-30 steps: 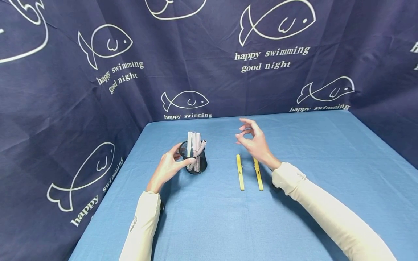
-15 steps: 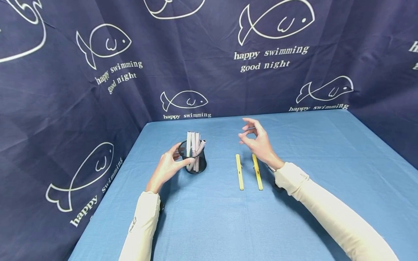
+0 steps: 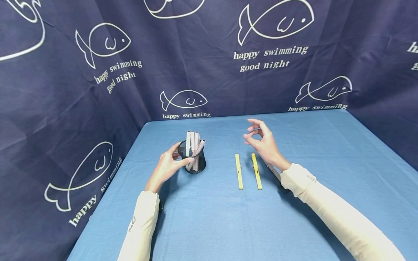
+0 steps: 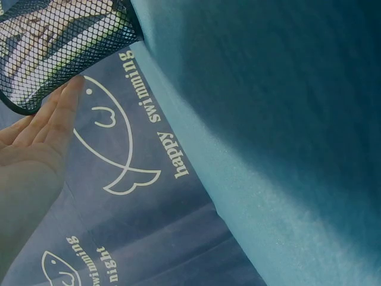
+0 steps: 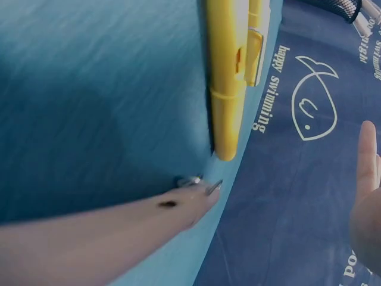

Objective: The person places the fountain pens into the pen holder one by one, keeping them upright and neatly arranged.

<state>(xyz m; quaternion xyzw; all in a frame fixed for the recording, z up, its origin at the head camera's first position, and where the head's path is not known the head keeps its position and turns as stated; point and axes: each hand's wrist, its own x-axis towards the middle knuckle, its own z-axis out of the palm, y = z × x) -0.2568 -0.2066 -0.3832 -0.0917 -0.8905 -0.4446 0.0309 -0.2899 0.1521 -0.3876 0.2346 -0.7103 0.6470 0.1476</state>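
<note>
My left hand holds a black mesh pen cup at its side, thumb in front and fingers behind. Several pale white and pinkish pens stand in it; in the left wrist view they show through the mesh. My right hand hovers above the table with loosely bent fingers, nothing seen in them. Two yellow pens lie side by side just nearer than that hand. Below the right wrist lies a pale pinkish pen with a metal clip, partly hidden in the head view.
A blue cloth covers the table. Dark blue curtains with white fish drawings and lettering hang behind it and along both sides.
My right hand has shifted a little to the right, uncovering more of the right yellow pen and the pale pen. My left hand keeps its hold on the pen cup.
</note>
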